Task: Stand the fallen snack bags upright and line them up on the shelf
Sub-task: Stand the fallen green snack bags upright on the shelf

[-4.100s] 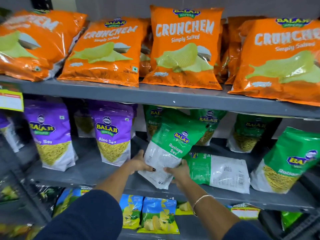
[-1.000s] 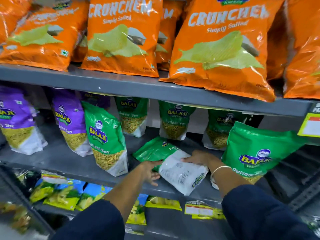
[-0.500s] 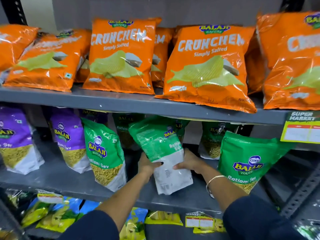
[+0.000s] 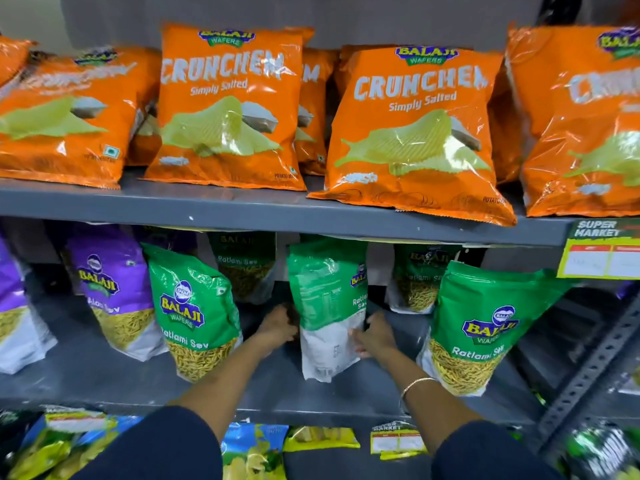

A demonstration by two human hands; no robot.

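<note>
Looking along the middle shelf [image 4: 104, 382] from its left end, most of the job seems done: the purple Aloo Sev bag [image 4: 110, 289] stands up, and the green Ratlami Sev bag [image 4: 194, 313] next to it stands near the front edge, leaning a bit. In the middle, the left hand [image 4: 277, 329] and right hand [image 4: 375, 336] are clamped on either side of the back-facing green bag [image 4: 327, 306], upright with its bottom on the shelf but turned the wrong way round, so I'd say it wants spinning. Toward the right end, the big green bag [image 4: 481, 327] stands tilted. More green bags sit along the back edge. The orange Crunchem bags [image 4: 412, 133] overhead just slump. Neighbours sit close either side, so not much room.
</note>
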